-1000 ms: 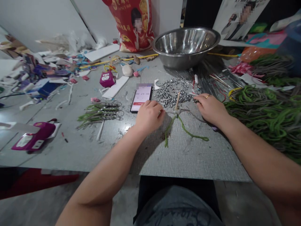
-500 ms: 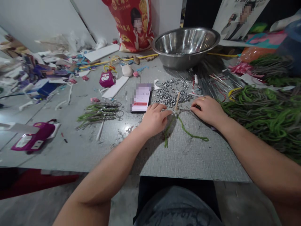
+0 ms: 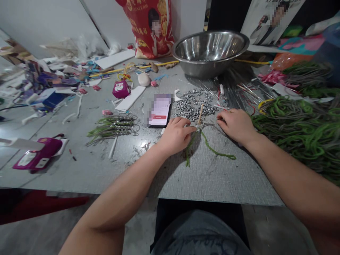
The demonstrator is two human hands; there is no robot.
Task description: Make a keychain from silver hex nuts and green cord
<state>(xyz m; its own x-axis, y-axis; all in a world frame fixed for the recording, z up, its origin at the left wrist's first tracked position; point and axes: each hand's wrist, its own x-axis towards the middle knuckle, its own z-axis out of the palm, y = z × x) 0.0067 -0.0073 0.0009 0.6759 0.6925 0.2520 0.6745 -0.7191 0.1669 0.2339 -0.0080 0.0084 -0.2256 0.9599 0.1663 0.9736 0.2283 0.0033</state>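
My left hand (image 3: 175, 135) rests on the grey table (image 3: 207, 177), fingers curled and pinched at the top of a green cord (image 3: 212, 150) beside a small wooden stick (image 3: 200, 113) that stands in a metal ring. My right hand (image 3: 236, 124) lies just right of the stick, fingers bent down on a thin wire; what its fingertips pinch is too small to see. Behind both hands is a heap of small metal nuts (image 3: 192, 103). A phone (image 3: 160, 111) lies left of the nuts.
A steel bowl (image 3: 209, 51) stands at the back. Piles of green and grey cords (image 3: 300, 127) fill the right side. A finished bundle of cords with nuts (image 3: 114, 126) lies left. Pink gadgets (image 3: 35, 157), paper scraps and a red bag (image 3: 148, 24) clutter the left and back.
My left hand slid right and nearer, from beside the phone to the cord's top. My right hand drew back slightly from the nuts toward the stick.
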